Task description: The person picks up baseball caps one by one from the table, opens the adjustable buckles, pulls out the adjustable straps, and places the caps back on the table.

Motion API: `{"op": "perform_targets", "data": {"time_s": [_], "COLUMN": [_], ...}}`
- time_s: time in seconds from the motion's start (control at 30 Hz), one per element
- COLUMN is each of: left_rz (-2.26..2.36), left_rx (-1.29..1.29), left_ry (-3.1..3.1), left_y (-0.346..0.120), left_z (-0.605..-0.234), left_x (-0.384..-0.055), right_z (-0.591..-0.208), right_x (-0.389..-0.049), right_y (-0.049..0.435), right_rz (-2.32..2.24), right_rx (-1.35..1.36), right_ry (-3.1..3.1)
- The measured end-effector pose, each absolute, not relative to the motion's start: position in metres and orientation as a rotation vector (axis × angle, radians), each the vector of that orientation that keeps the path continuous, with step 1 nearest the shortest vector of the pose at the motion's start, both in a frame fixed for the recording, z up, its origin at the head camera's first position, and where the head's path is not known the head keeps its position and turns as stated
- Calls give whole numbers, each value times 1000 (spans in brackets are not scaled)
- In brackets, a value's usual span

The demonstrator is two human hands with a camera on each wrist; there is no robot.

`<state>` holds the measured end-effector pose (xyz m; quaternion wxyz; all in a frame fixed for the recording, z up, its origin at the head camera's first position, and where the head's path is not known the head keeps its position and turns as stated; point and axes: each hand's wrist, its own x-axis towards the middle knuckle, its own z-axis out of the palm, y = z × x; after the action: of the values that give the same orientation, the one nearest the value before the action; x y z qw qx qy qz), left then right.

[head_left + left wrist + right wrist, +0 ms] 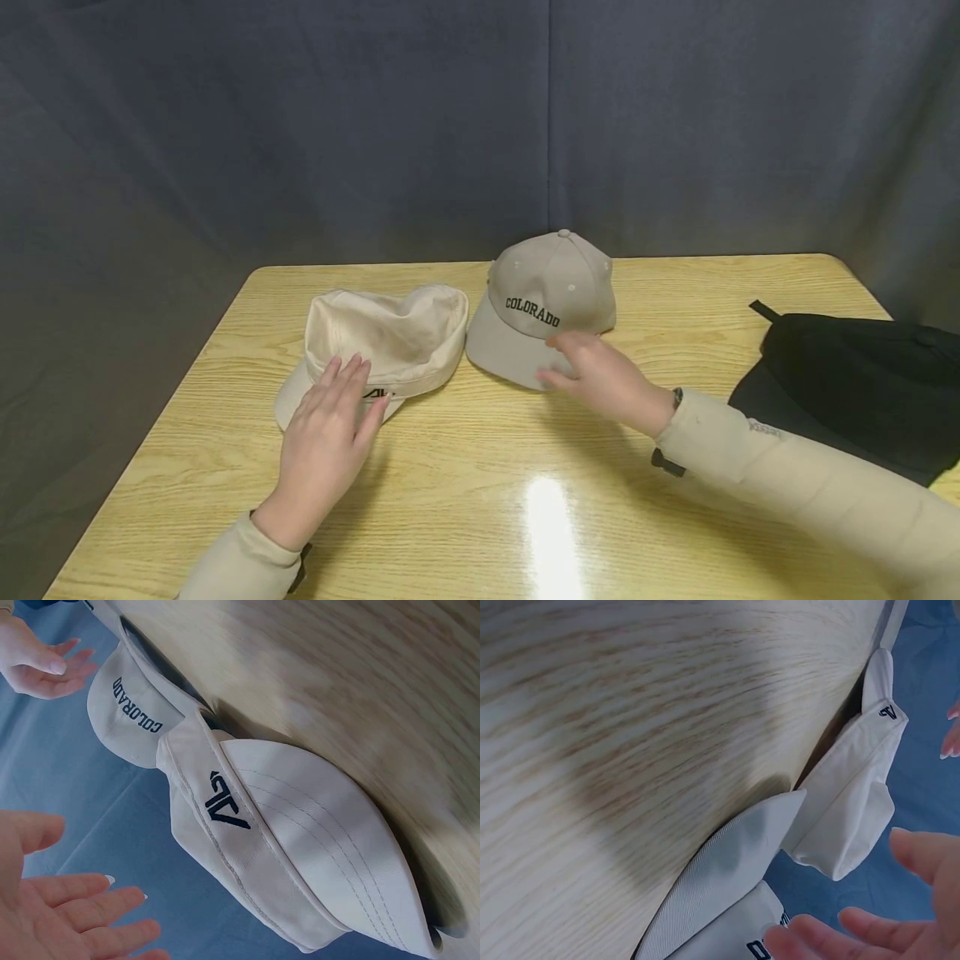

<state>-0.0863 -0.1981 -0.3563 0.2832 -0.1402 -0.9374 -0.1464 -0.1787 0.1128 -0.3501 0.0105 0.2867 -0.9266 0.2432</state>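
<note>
The step in hand appears to be reaching for caps on the surface (450, 517). At the brim of the Colorado cap (551, 287), the right hand (609, 382) has thumb and fingers apart; it is blurred, so I cannot tell about contact. Left of this cap, the left hand (324, 446) has nearly straight fingers over the cream cap (408, 337). Gripping would call for curling the fingers around fabric.

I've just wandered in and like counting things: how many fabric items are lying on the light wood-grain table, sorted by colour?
Cream: 1, a soft fabric cap with a dented crown
Greyish beige: 1, a round-crowned fabric cap lettered COLORADO
Black: 1, a floppy fabric item, apparently a cap
Total: 3
</note>
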Motion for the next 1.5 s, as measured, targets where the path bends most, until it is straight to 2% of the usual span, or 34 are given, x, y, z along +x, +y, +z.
{"op": "perform_targets", "data": {"time_s": [0.83, 1.27, 1.5], "left_rz": [-408, -408, -415], "left_rx": [-370, -404, -416], "left_ry": [-2548, -2520, -2509], "left_y": [-194, -191, -188], "left_z": [-356, -357, -358], "left_x": [-84, -84, -85], "right_z": [-366, -375, -368], "right_x": [-188, -200, -200], "right_y": [91, 76, 66], "right_rz": [490, 169, 63], "right_rx": [1031, 1027, 945], "right_ry": [-2934, -2893, -3003]}}
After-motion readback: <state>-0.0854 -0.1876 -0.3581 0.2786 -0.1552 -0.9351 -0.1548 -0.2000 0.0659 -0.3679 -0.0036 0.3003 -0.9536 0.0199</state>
